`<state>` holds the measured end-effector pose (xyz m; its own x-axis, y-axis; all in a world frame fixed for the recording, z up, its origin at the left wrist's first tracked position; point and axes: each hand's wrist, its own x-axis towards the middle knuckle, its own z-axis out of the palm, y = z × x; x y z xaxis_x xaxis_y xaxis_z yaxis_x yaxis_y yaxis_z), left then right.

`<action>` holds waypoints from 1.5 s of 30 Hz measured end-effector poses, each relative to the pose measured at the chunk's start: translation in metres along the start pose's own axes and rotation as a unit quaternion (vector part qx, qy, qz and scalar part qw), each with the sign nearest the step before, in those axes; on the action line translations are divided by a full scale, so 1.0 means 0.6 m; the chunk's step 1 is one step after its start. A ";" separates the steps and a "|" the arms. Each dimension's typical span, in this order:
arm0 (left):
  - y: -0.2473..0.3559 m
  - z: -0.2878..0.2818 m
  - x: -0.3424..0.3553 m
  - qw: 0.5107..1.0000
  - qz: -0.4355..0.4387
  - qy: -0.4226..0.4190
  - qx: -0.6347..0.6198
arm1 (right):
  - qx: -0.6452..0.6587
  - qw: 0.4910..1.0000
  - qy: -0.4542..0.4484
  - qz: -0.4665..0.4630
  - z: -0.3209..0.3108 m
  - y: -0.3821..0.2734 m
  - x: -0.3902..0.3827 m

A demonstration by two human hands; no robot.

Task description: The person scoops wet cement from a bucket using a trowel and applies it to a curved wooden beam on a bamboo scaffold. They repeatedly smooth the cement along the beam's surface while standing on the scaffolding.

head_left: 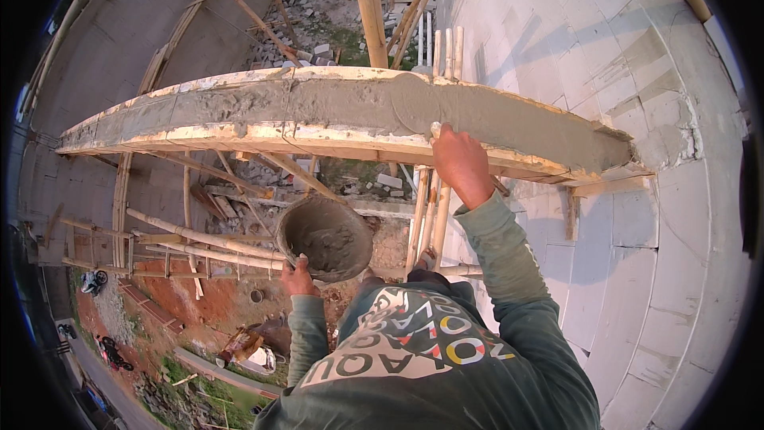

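My left hand (298, 277) is closed on the rim of a round bucket (368, 240), tilted so its grey wet concrete (325, 243) shows. Over the near edge of a long formwork beam (350, 138), my right hand (461, 161) grips what looks like a trowel (435, 129). Only its pale handle end shows clearly; the blade blends into the concrete. Wet concrete (509, 114) fills the trough between the two timber side boards. Its surface is smoother on the right of the trowel and lumpier toward the left.
A pale block wall (613, 287) rises on the right, meeting the beam's end. Bamboo poles (430, 211) stand below and beside me, with a thick bamboo post (370, 12) beyond the beam. Far below lie rubble (322, 49), reddish soil (203, 310) and parked motorcycles (111, 353).
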<state>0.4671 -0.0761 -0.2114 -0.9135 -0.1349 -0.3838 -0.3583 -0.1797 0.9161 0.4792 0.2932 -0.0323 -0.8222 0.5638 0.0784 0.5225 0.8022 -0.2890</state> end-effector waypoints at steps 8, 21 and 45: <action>0.023 0.025 -0.008 1.000 0.023 0.003 0.006 | 0.080 0.973 -0.050 -0.212 0.014 -0.180 0.009; 0.181 0.114 -0.059 0.973 0.142 -0.126 0.133 | -0.137 0.894 -0.119 -0.410 0.178 -0.091 -0.108; 0.232 0.025 -0.010 0.974 0.152 0.065 -0.155 | 0.090 0.902 -0.270 -0.324 -0.009 -0.253 0.115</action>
<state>0.4197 -0.0858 -0.0800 -0.9293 -0.3458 -0.1298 0.0191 -0.3959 0.9181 0.3447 0.2114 0.0222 -0.9574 -0.2290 -0.1756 -0.1127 0.8570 -0.5029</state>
